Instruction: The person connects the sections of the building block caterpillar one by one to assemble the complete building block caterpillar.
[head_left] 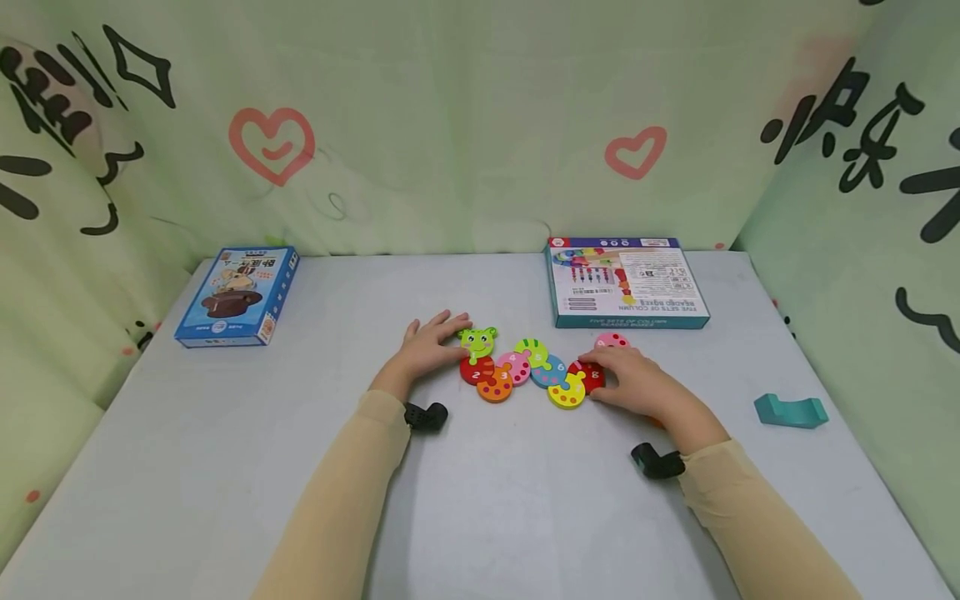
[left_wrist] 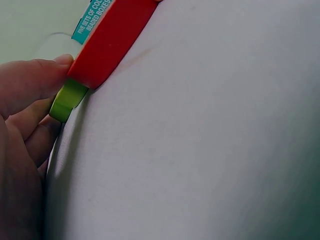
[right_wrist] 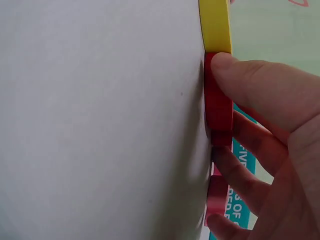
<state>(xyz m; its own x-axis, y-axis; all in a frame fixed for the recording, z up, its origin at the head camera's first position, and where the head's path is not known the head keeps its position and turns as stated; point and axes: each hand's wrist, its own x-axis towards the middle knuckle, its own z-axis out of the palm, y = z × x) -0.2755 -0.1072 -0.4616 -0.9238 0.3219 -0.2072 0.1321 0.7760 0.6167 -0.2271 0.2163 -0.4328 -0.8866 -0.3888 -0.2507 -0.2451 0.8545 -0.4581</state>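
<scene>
A row of coloured wooden caterpillar puzzle pieces lies joined in a zigzag at the table's middle. Its green smiling head piece (head_left: 478,341) and red "2" piece (head_left: 477,371) form the left end. My left hand (head_left: 429,354) touches this end, its thumb against the red side and its fingers fairly straight beside the head. At the other end my right hand (head_left: 633,382) pinches a red piece (right_wrist: 218,95) that meets the yellow piece (head_left: 567,392). Beyond my right fingers shows a pink piece (head_left: 611,340). A bit of orange peeks out under that hand, mostly hidden.
A blue box (head_left: 236,296) lies at the back left. Behind the puzzle, to the right, is a flat teal-edged box (head_left: 626,283). A teal curved block (head_left: 791,412) sits near the right edge. Patterned green curtains (head_left: 465,125) hang round the table (head_left: 525,517).
</scene>
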